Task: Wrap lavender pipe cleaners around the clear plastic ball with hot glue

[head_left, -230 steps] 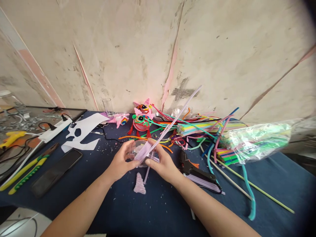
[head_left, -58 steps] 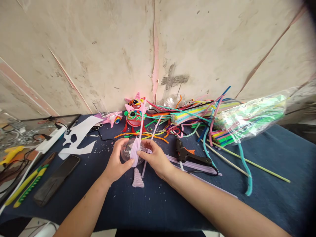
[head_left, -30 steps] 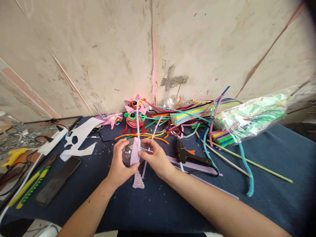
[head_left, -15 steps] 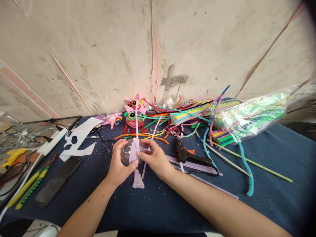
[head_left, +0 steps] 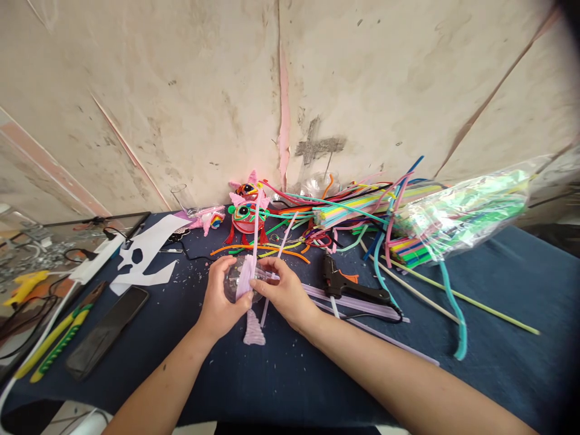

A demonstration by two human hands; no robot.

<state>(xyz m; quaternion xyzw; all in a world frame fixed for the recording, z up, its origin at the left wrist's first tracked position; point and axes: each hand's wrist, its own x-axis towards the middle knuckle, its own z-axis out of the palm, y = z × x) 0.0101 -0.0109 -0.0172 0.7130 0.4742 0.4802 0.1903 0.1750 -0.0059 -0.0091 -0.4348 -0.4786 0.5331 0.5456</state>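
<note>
Both hands are closed around a clear plastic ball in the middle of the table. A band of lilac pipe cleaners lies over the ball, and one long strand sticks up from it. My left hand grips the ball's left side, its thumb against the lower end of the band. From the right, my right hand holds the ball with its thumb pressed on the band's edge. Just below the ball lies a ridged lilac fan-shaped piece. Another lilac strand passes behind the right fingers.
A black glue gun lies to the right, over loose lilac pipe cleaners. Colourful bundles and two lion-like heads are at the back. Leftward are a phone, pliers, cut white paper and a power strip.
The long upright lilac strand and the band have tilted slightly to the right. Both hands keep nearly the same hold on the ball.
</note>
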